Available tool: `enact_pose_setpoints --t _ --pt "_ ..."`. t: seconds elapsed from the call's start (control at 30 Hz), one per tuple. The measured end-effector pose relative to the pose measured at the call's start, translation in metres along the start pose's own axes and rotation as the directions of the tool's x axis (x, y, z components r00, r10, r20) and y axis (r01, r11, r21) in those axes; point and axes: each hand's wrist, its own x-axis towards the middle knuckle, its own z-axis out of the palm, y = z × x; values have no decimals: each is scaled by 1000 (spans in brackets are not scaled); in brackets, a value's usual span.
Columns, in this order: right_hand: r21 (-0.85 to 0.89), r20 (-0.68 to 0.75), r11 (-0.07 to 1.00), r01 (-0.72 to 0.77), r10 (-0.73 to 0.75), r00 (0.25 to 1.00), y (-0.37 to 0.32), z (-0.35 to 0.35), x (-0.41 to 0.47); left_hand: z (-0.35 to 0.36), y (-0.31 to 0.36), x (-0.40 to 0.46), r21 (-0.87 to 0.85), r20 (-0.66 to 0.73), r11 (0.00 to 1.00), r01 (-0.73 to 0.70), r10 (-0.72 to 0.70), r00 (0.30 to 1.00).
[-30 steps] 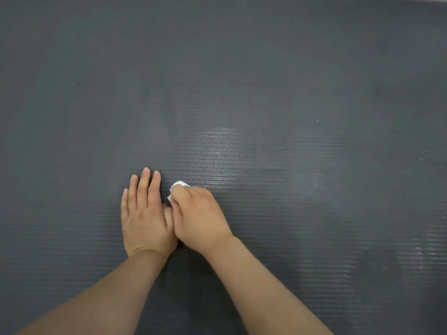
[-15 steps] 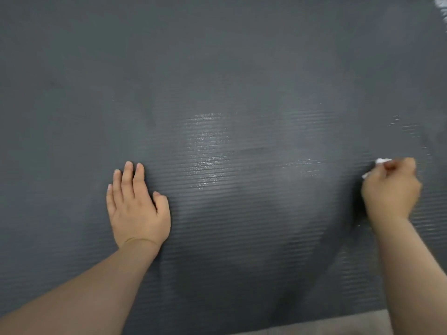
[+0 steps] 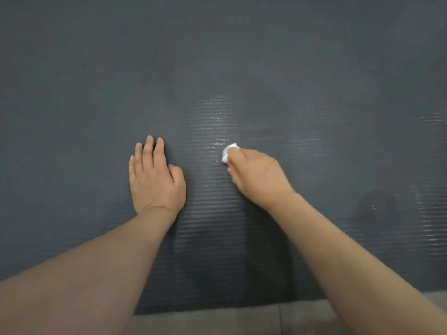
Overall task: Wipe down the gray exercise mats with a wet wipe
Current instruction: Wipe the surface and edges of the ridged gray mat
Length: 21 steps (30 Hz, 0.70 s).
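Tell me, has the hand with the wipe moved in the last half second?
Yes. The right hand swept the wet wipe back leftward, toward the planted left hand.

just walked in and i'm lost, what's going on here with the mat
A person is wiping a gray mat. The right hand grips a bunched white wipe and presses it on the mat. The left hand lies flat on the mat beside it, fingers straight. Shiny wet streaks show above the wipe and off to the right.

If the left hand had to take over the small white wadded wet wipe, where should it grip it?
Pinch the exposed tip of the small white wadded wet wipe, coming from the left: only that end shows beyond the right hand, whose curled fingers cover the rest.
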Motion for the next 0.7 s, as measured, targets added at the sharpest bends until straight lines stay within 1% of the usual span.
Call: enact_pose_setpoints --t 0.03,0.07,0.1,0.13,0.17,0.2,0.23,0.27,0.33,0.37,0.43,0.47,0.5,0.53,0.57,0.6,0.67,0.7 --pt "-26 -13 994 -103 103 995 24 -10 -11 0 0 0 2 -1 1000 -2 2 1000" --pt "-39 -39 966 -256 254 966 51 -21 -26 0 1 0 2 -7 1000 -5 5 1000" --pt "-43 -92 901 -433 428 899 80 -34 -44 -1 0 1 5 -14 1000 -7 7 1000" --pt "-37 -163 795 -605 593 789 109 -49 -64 -1 0 2 10 -12 1000 -8 8 1000" --pt "-3 -220 669 -743 725 653 131 -63 -85 -1 0 1 16 -1 1000 -8 8 1000" --pt "53 -252 560 -827 809 532 143 -73 -100 -1 0 0 23 10 1000 -12 12 1000" --pt "106 -244 483 -869 860 448 149 -75 -107 0 0 1 30 19 999 -19 18 1000" --pt "139 -213 443 -886 887 410 152 -74 -108 -1 0 3 37 33 999 -25 24 999" --pt "155 -167 414 -897 906 389 149 -72 -99 -5 0 6 57 90 996 -67 62 994" --pt "143 -157 417 -898 905 396 143 -72 -97 -7 -4 4 64 135 992 -107 97 986" --pt "102 -153 474 -875 876 457 136 -68 -96 -15 -24 -15 56 214 979 -195 179 960" --pt "64 -159 509 -858 854 495 136 -65 -97 -19 -35 -32 59 222 971 -234 215 951" --pt "27 -170 525 -851 841 514 136 -63 -100 -23 -46 -53 67 215 965 -255 236 948" --pt "7 -195 526 -851 835 514 136 -60 -103 -27 -53 -70 73 210 963 -259 239 948" --pt "21 -235 517 -856 835 498 134 -57 -104 -28 -58 -81 75 204 964 -254 235 950" --pt "65 -274 493 -868 845 459 131 -53 -101 -28 -60 -83 69 197 966 -248 231 953" --pt "157 -308 442 -883 872 381 111 -39 -88 -25 -59 -78 68 194 967 -245 228 954" --pt "179 -327 449 -875 866 377 90 -28 -76 -25 -58 -75 69 193 967 -246 229 954"
